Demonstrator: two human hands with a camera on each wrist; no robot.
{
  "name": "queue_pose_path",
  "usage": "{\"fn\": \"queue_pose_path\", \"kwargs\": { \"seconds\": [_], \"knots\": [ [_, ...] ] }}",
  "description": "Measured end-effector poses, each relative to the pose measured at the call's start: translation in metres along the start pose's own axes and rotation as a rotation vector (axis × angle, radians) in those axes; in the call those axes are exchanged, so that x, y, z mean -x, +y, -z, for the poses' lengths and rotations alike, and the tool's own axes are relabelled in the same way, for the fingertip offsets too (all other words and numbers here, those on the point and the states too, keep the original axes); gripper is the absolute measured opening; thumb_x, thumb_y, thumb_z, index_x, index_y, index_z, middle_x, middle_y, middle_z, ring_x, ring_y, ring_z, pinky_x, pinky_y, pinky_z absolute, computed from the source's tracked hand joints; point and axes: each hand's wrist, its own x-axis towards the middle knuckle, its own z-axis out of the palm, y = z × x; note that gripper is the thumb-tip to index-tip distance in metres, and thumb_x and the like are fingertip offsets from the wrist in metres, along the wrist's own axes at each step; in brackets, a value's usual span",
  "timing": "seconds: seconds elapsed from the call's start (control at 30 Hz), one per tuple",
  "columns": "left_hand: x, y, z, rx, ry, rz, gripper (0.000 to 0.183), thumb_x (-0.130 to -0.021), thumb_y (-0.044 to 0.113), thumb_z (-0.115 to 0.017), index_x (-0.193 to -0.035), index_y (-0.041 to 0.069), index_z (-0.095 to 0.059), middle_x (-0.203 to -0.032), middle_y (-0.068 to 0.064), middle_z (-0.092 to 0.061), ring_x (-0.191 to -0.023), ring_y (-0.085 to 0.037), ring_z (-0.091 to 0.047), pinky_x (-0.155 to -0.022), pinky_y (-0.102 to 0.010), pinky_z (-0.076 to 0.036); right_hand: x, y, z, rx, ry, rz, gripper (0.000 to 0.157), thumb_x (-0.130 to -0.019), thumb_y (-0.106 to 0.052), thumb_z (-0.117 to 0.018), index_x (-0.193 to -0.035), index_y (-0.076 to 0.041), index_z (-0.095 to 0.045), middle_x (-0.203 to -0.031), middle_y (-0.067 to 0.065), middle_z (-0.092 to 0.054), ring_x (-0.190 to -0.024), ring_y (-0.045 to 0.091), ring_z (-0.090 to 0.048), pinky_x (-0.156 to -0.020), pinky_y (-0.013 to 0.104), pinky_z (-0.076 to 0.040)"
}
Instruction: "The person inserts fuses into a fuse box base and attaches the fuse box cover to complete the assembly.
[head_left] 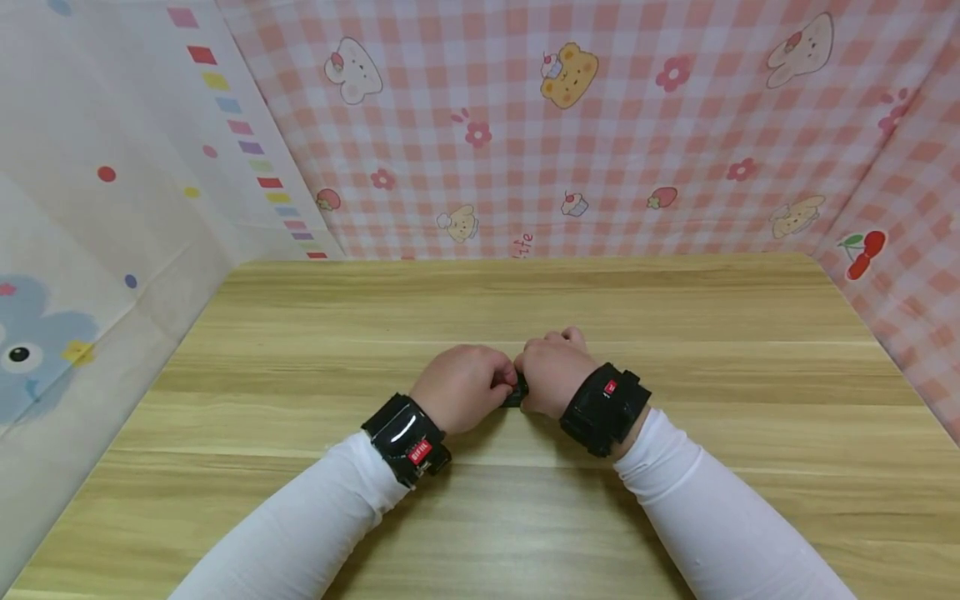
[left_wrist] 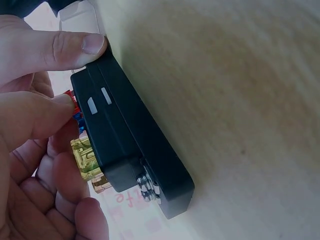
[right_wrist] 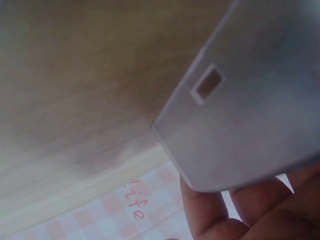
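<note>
A small black fuse box (left_wrist: 127,135) stands just over the table, metal screw terminals (left_wrist: 146,187) at its far end. Coloured blade fuses line one side: a yellow fuse (left_wrist: 86,159), a blue one and a red fuse (left_wrist: 75,103). My left hand (head_left: 465,387) pinches the red fuse, its other fingers curled towards the palm. My right hand (head_left: 557,375) grips the box from the other side; a thumb (left_wrist: 92,45) presses on the box's near end. A clear plastic cover (right_wrist: 240,140) with a small rectangular hole spans the right wrist view, fingers (right_wrist: 205,207) behind its edge.
The wood-grain table (head_left: 300,333) stretches around both hands. Behind it hangs a pink checked cloth (head_left: 517,150) with cartoon prints; a white cloth (head_left: 150,125) with coloured dots hangs at the left. Black straps circle both wrists.
</note>
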Motion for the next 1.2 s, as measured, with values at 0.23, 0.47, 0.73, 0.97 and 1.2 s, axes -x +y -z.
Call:
{"fn": "queue_pose_path", "kwargs": {
  "seconds": [0.23,0.47,0.73,0.97,1.2],
  "knots": [
    [-0.0005,0.0016,-0.0009,-0.018,0.0,0.006,0.009,-0.085,0.021,-0.068,-0.077,0.024,-0.066,-0.07,0.015,-0.058,-0.062,-0.004,-0.049,-0.06,-0.026,-0.043,0.0003,0.0003,-0.0002,-0.002,0.006,0.001,0.021,-0.062,-0.029,-0.082,-0.075,-0.027,-0.066,-0.075,-0.007,-0.055,-0.076,0.02,-0.044,-0.085,0.052,-0.027],
    [-0.0009,0.0016,-0.0009,-0.029,0.001,-0.002,0.007,-0.085,0.021,-0.069,-0.078,0.023,-0.068,-0.072,0.015,-0.059,-0.065,-0.003,-0.05,-0.062,-0.027,-0.044,0.0006,-0.0002,0.0005,-0.002,0.004,0.005,0.021,-0.062,-0.029,-0.082,-0.075,-0.027,-0.066,-0.077,-0.007,-0.056,-0.077,0.02,-0.045,-0.086,0.053,-0.027],
    [-0.0019,0.0028,0.0003,-0.093,-0.003,-0.037,0.006,-0.084,0.021,-0.069,-0.081,0.024,-0.073,-0.076,0.015,-0.063,-0.066,-0.001,-0.051,-0.063,-0.026,-0.045,0.0016,-0.0005,0.0001,-0.01,0.006,0.008,0.02,-0.063,-0.029,-0.082,-0.073,-0.028,-0.065,-0.075,-0.007,-0.054,-0.076,0.02,-0.045,-0.086,0.052,-0.027],
    [-0.0022,0.0045,-0.0009,-0.12,0.039,-0.064,0.011,-0.083,0.019,-0.068,-0.075,0.025,-0.073,-0.068,0.016,-0.059,-0.06,-0.003,-0.048,-0.058,-0.025,-0.042,0.0019,-0.0007,0.0004,-0.011,0.009,0.008,0.02,-0.063,-0.028,-0.082,-0.072,-0.027,-0.065,-0.075,-0.007,-0.054,-0.076,0.02,-0.044,-0.087,0.052,-0.027],
    [-0.0033,0.0039,-0.0031,-0.149,0.068,-0.086,0.021,-0.08,0.017,-0.067,-0.063,0.027,-0.065,-0.06,0.016,-0.053,-0.056,-0.004,-0.045,-0.054,-0.026,-0.039,0.0026,-0.0006,0.0008,-0.013,0.007,0.007,0.019,-0.064,-0.028,-0.082,-0.072,-0.026,-0.065,-0.075,-0.007,-0.054,-0.076,0.021,-0.044,-0.086,0.052,-0.026]
  ]
}}
